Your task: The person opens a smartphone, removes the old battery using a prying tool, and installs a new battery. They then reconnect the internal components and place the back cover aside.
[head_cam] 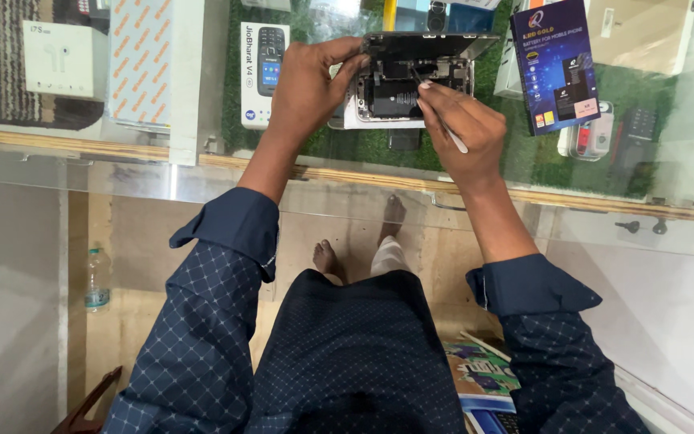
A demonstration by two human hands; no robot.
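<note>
An opened smartphone (399, 92) lies on the glass counter (122, 173), its black battery and inner parts showing, with the screen panel (427, 42) lifted at the far side. My left hand (308, 84) grips the phone's left edge, thumb and fingers at its top corner. My right hand (463, 133) pinches a thin white tool (453, 138) whose tip points into the phone's inner parts.
A dark blue battery box (554, 64) stands to the right of the phone. Under the glass lie a white keypad-phone box (264, 72), a white earbuds box (62, 58) and small gadgets on green turf. On the floor at the left stands a water bottle (96, 279).
</note>
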